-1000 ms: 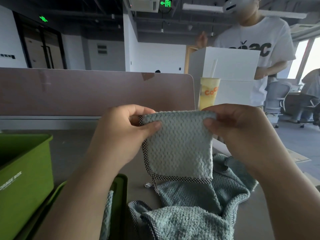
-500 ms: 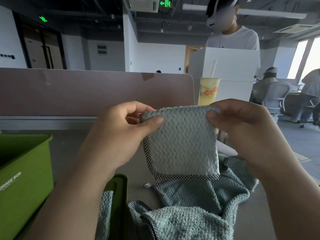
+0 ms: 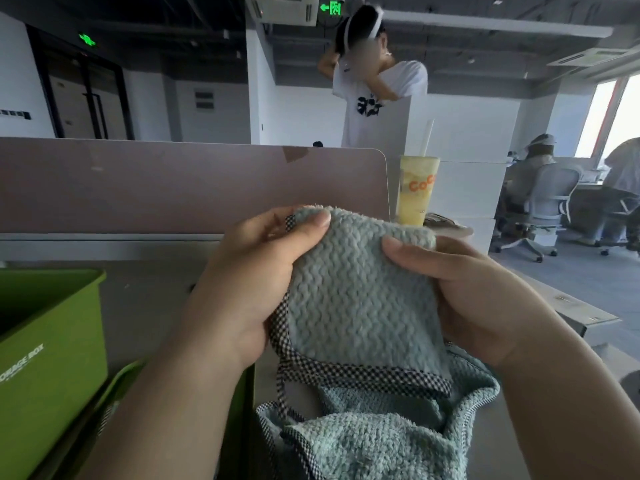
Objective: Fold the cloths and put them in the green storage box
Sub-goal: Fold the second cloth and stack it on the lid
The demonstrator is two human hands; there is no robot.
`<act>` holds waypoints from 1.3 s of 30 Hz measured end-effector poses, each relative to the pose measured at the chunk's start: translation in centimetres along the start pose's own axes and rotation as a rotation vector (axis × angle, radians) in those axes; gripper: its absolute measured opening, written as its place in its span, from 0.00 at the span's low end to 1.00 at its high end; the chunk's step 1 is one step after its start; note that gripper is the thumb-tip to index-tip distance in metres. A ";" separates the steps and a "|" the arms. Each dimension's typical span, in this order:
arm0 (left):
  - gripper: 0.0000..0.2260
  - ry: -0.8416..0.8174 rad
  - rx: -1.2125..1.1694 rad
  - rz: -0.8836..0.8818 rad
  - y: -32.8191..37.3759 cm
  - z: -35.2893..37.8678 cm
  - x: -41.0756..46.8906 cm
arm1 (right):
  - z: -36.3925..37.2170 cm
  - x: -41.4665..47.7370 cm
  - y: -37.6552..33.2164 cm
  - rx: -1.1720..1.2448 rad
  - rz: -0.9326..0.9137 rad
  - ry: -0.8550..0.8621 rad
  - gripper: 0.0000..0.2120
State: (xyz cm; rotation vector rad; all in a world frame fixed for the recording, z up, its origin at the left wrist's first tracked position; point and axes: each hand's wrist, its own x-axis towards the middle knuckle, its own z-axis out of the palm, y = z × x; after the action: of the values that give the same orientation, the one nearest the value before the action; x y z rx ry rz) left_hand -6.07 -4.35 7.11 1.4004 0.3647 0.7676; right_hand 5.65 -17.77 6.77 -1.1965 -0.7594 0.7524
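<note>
A folded pale green cloth (image 3: 360, 299) with a black-and-white checked hem hangs in the air in front of me. My left hand (image 3: 252, 275) grips its left edge, thumb on the top corner. My right hand (image 3: 464, 289) grips its right edge, thumb pressed on the front. Below it, more pale green cloths (image 3: 381, 441) lie crumpled on the desk. The green storage box (image 3: 52, 341) stands open at the left, apart from both hands.
A green lid (image 3: 131, 379) lies beside the box under my left forearm. A pink desk partition (image 3: 190, 188) runs across the back, with a yellow drink cup (image 3: 417, 188) at its right end. A person in a white shirt stands beyond; others sit at right.
Both hands have slid down the cloth's sides and drawn closer together, so the cloth now looks narrower and bulges. The person behind has moved left and raised both arms.
</note>
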 end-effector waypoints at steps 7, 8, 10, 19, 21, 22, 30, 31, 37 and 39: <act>0.18 -0.411 -0.042 -0.218 -0.3 -0.1 -0.1 | -0.1 -0.1 -0.7 0.154 -0.072 0.113 0.19; 0.18 -0.436 0.004 -0.206 -0.6 -0.4 -0.2 | -0.2 -0.2 -0.8 0.147 -0.070 0.115 0.19; 0.16 -0.417 0.074 -0.189 -0.9 -0.4 -0.3 | -0.4 -0.1 -0.7 0.150 -0.052 0.125 0.19; 0.10 -0.137 0.024 -0.066 -1.4 -0.2 0.4 | -0.6 0.2 -0.1 0.044 0.063 -0.048 0.18; 0.07 -0.095 -0.007 -0.071 -1.5 -0.4 0.6 | -0.5 0.2 0.0 0.014 0.021 0.000 0.14; 0.07 -0.090 0.002 -0.067 -1.4 -0.5 0.7 | -0.5 0.2 0.0 0.000 -0.015 0.030 0.11; 0.18 0.140 0.247 0.135 -1.8 0.1 0.9 | -0.7 1.0 1.2 -0.331 -0.133 0.132 0.05; 0.21 0.202 0.285 0.201 -1.9 0.2 0.9 | -0.6 0.9 1.2 -0.327 -0.124 0.114 0.05; 0.12 0.254 0.489 0.458 -2.2 0.6 0.7 | 0.1 1.2 1.3 -0.157 -0.186 0.228 0.15; 0.09 0.285 0.575 0.534 -2.5 0.5 1.0 | 0.4 1.5 1.6 -0.132 -0.224 0.316 0.13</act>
State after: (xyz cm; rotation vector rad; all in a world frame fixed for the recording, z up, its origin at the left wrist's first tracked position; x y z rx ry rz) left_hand -4.34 -3.98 4.99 1.9703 0.4604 1.3831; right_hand 5.97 -15.99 5.43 -1.2864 -0.6719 0.3212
